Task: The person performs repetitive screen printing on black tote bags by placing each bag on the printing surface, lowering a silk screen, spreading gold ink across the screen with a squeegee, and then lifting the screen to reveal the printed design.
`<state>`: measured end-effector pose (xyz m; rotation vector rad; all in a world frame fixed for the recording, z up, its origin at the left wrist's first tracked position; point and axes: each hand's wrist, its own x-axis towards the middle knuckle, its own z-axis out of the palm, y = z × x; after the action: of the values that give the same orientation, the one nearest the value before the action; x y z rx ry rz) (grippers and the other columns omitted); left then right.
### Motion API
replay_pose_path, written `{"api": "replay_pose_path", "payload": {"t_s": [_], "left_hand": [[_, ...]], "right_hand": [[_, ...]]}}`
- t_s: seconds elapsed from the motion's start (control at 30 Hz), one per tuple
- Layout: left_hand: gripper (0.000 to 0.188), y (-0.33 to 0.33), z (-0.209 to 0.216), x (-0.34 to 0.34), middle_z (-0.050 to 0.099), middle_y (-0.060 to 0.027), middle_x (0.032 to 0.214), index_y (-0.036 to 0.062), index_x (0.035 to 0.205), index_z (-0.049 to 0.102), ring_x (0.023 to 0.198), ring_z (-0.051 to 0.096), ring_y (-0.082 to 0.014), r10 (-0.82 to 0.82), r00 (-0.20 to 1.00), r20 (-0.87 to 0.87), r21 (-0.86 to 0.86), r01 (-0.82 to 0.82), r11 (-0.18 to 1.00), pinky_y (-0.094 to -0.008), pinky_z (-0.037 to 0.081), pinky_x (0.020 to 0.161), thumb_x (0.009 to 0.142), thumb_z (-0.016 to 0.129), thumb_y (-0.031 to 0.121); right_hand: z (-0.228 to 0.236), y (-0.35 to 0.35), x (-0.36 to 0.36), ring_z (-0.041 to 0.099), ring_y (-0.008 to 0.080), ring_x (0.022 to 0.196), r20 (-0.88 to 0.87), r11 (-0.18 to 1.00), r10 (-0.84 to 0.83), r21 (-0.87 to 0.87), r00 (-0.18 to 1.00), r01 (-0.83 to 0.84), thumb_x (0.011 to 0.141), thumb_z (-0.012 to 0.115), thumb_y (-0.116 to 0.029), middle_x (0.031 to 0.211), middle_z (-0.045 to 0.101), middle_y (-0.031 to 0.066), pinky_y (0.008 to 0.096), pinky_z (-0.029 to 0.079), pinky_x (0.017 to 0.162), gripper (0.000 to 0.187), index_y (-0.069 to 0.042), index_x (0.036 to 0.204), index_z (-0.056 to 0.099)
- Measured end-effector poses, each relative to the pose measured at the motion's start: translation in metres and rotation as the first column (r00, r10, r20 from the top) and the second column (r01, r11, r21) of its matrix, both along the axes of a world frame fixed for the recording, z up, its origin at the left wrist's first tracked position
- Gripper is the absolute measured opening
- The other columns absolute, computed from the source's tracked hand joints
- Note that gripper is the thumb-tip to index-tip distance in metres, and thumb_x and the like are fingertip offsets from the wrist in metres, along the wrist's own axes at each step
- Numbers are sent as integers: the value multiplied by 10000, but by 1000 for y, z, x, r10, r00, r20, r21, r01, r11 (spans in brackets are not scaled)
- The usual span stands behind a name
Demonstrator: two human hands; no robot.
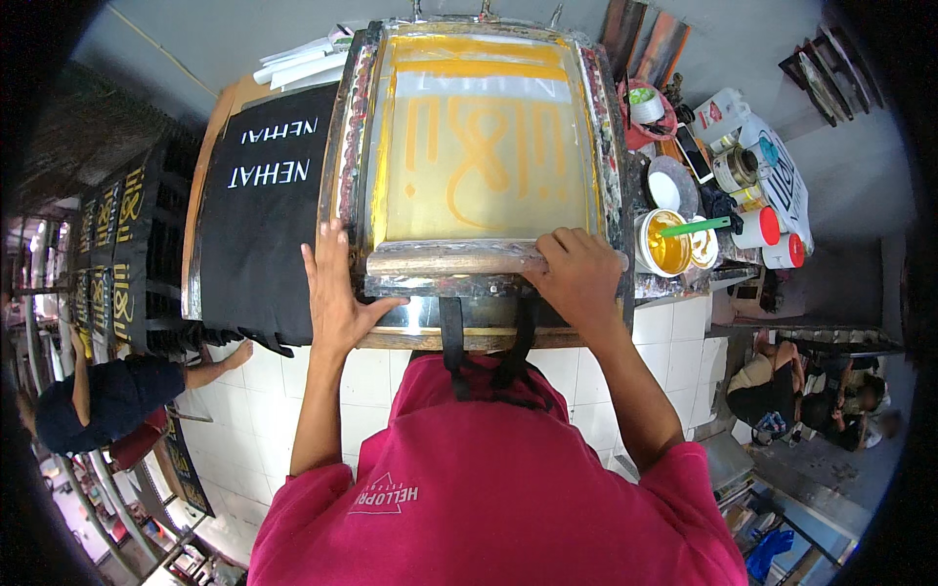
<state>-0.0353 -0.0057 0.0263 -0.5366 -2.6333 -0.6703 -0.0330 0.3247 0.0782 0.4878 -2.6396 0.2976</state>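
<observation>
A screen-printing frame (344,146) lies before me, its mesh (420,210) carrying a yellowish design and streaks of yellow ink. A wooden squeegee (449,259) spans the mesh's near end. My right hand (578,278) is closed around the squeegee toward its right end. At the near left corner, my left hand (337,298) rests against the frame's edge, fingers spread and thumb pointing right, holding nothing. Two black straps (451,332) hang from under the frame toward me. To the left lies black fabric (259,230) with white lettering.
On the right stand an ink tub (642,244), a green-handled spatula (696,227), red-lidded jars (757,228), cans (735,169) and a phone (694,154). Paper sheets (305,63) lie at the far left. Other people are at the left (112,396) and right (772,391).
</observation>
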Motion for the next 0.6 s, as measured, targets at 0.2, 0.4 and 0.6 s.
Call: {"api": "replay_pose_path", "payload": {"t_s": [0.2,0.4,0.6], "left_hand": [[1461,-17,59,-11,307,-256,1613,82,1625,107,1515,274,-401,8,908,-419,31,6,1000,-595,44,1244,537,909,637],[1422,14,177,-75,225,-243,1642,75,1614,29,1524,232,-374,139,834,-535,352,70,933,-498,145,1262,607,970,425],[1004,11,106,-149,186,-280,1647,-22,1595,124,1537,194,-399,206,979,-11,490,-174,854,-501,115,1256,928,688,474]], "right_hand": [[77,3,-10,618,249,711,-271,997,-39,-80,962,18,649,807,-312,786,611,20,397,460,607,278,-152,787,627],[200,13,-86,669,311,761,-492,980,-122,77,862,183,695,823,-278,833,677,95,415,506,662,267,-133,894,720],[295,11,-156,662,210,637,-275,976,-219,-68,936,208,819,772,-561,744,724,140,364,541,620,559,-41,1025,774]]}}
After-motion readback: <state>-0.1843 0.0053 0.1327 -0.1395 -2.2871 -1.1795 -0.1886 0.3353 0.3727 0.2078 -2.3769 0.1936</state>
